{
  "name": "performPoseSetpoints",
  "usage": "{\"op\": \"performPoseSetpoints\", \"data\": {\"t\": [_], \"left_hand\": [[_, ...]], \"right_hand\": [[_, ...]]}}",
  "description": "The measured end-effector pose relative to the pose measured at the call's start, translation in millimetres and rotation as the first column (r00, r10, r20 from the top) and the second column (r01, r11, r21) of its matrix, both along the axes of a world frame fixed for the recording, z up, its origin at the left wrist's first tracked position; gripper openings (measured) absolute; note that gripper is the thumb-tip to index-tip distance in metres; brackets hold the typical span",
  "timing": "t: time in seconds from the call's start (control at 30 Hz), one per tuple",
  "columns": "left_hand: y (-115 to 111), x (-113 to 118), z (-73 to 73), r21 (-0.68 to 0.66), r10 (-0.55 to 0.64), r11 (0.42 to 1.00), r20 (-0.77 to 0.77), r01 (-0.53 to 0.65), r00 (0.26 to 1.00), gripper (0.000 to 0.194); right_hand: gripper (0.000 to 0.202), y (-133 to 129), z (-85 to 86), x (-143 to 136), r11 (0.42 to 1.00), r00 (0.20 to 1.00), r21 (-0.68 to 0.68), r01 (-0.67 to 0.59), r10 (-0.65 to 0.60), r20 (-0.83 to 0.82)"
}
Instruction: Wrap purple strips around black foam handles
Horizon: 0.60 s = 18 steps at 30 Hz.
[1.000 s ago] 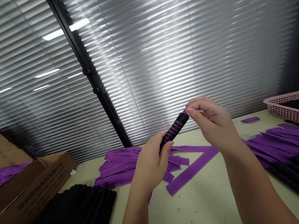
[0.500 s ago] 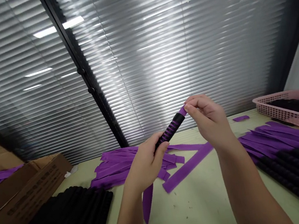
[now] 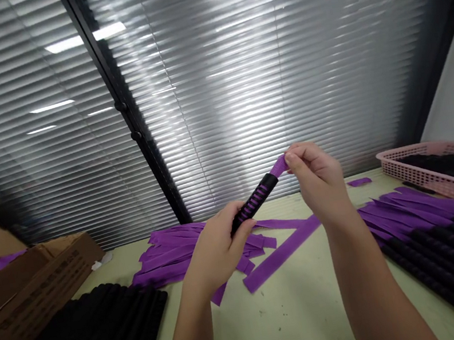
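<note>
A black slotted tube (image 3: pixel 257 200) is held tilted above the table, with purple showing through its slots. My left hand (image 3: pixel 217 244) is wrapped round its lower end. From the upper end comes a purple strip (image 3: pixel 278 166), pinched between the thumb and fingers of my right hand (image 3: pixel 319 178). The lower part of a purple strip (image 3: pixel 219 295) shows below my left hand. Behind the hands lies a pile of purple strips (image 3: pixel 167 255), and one longer strip (image 3: pixel 282 253) reaches across the table.
Black tubes (image 3: pixel 125 320) lie at the left beside a cardboard box (image 3: pixel 41 282). Tubes with purple strips (image 3: pixel 448 243) are at the right, before a pink basket (image 3: pixel 442 180) of black items. Blinds (image 3: pixel 237 75) stand behind the pale green table (image 3: pixel 270 325).
More of the purple strip shows beyond the tube's upper end, and less hangs below my left hand. My right hand has moved slightly away from the tube's end.
</note>
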<state>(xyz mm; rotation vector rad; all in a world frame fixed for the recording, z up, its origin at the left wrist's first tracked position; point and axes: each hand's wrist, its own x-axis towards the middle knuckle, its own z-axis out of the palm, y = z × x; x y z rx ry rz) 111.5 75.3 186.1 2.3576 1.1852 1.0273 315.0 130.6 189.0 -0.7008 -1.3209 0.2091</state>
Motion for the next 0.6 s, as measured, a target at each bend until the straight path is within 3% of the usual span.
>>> {"op": "performPoseSetpoints", "data": {"t": [0.17, 0.3, 0.4, 0.6], "left_hand": [[4.9, -5.2, -2.8, 0.114, 0.104, 0.988, -0.005, -0.102, 0.995, 0.026], [5.8, -4.6, -2.8, 0.119, 0.074, 0.99, 0.007, -0.074, 0.997, 0.026], [5.0, -3.5, -1.5, 0.101, 0.049, 0.994, 0.023, -0.051, 0.999, 0.026], [4.9, -3.4, -0.8, 0.113, 0.034, 0.993, 0.032, -0.038, 0.999, 0.024]], "right_hand": [[0.025, -0.2, -1.7, -7.5, 0.938, 0.961, -0.207, -0.277, 0.265, -0.086], [0.028, 0.8, -3.7, -9.5, 0.839, 0.891, -0.304, -0.452, 0.407, -0.199], [0.029, 1.6, -4.4, -7.1, 0.797, 0.865, -0.338, -0.501, 0.447, -0.228], [0.027, 1.2, -4.8, -2.7, 0.775, 0.846, -0.341, -0.532, 0.477, -0.238]]}}
